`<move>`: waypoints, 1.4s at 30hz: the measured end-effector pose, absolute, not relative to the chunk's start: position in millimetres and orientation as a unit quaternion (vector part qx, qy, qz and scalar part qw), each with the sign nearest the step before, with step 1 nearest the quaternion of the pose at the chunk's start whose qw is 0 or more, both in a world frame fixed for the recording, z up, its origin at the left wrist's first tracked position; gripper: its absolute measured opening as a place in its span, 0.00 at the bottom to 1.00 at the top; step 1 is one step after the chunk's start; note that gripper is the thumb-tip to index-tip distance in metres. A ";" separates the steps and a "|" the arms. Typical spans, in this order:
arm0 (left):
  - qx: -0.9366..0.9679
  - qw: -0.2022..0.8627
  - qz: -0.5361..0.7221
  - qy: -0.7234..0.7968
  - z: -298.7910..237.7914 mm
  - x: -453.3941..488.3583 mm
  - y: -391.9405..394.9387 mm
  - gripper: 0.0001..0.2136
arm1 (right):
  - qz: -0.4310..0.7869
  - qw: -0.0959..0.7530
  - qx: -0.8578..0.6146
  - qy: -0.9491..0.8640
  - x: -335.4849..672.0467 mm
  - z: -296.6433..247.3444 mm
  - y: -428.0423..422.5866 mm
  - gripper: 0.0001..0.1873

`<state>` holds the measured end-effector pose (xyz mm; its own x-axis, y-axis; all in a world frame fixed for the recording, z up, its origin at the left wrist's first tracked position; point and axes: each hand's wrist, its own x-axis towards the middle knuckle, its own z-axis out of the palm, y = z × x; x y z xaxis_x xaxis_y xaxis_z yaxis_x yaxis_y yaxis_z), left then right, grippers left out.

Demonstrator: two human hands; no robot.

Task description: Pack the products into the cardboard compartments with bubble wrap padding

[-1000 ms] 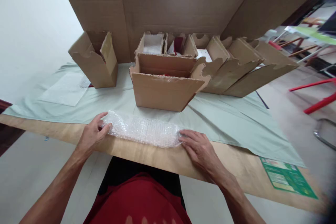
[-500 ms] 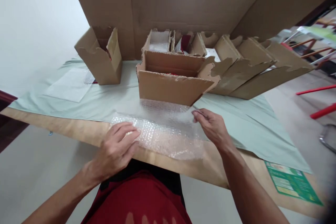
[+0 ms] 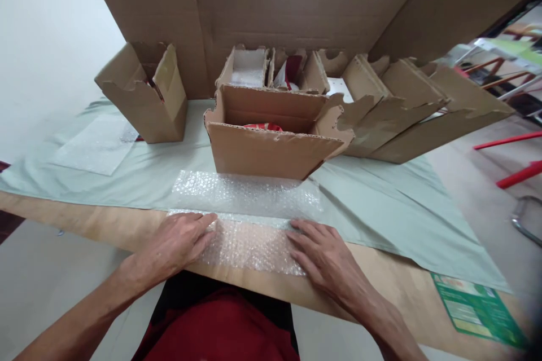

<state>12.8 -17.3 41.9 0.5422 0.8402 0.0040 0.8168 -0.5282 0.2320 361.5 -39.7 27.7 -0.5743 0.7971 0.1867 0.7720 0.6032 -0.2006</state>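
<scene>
Clear bubble wrap (image 3: pixel 249 245) lies flat along the front edge of the table, between my hands. A further stretch of bubble wrap (image 3: pixel 249 192) runs just behind it, in front of a cardboard box; whether the two are one sheet, I cannot tell. On the left end of the near wrap rests my left hand (image 3: pixel 180 242), fingers stretched out and palm down. My right hand (image 3: pixel 322 254) lies over the right end with its fingers spread, pressing on the wrap. Neither hand grips anything.
The open cardboard box (image 3: pixel 271 149) holds something red. Several open boxes (image 3: pixel 381 107) stand behind and to its right. Another box (image 3: pixel 148 101) stands at left, beside a translucent sheet (image 3: pixel 95 144). A green printed sheet (image 3: pixel 478 307) lies on the right front edge.
My right hand has let go of the wrap's raised far corner and come down flat on the near wrap. The wrap now lies flatter. My left hand stays at the left end.
</scene>
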 end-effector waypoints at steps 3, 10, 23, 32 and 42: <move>0.883 0.072 0.110 0.451 46.1 23.4 -11.9 0.11 | 0.047 0.157 -0.456 -0.874 364.5 30.7 -33.1 0.11; 0.923 0.029 0.106 0.370 18.3 61.6 8.0 0.18 | 0.007 0.126 -0.469 -0.874 321.3 16.1 -0.6 0.19; 0.913 0.074 0.065 0.395 7.7 -16.5 -15.0 0.30 | 0.058 0.111 -0.494 -0.860 380.2 16.4 -92.2 0.27; 0.916 0.145 0.051 0.372 24.7 -32.5 -42.0 0.44 | 0.107 0.257 -0.450 -0.849 381.3 23.5 -95.7 0.16; 0.739 0.209 0.182 0.614 35.8 -51.2 -22.5 0.13 | 0.110 0.300 -0.646 -0.693 378.7 18.3 -66.0 0.15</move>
<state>-51.2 -22.5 35.8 0.1803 0.9835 0.0118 0.8318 -0.1589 0.5319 378.7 -66.0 18.3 0.0156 0.9619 0.2731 0.8292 0.1402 -0.5411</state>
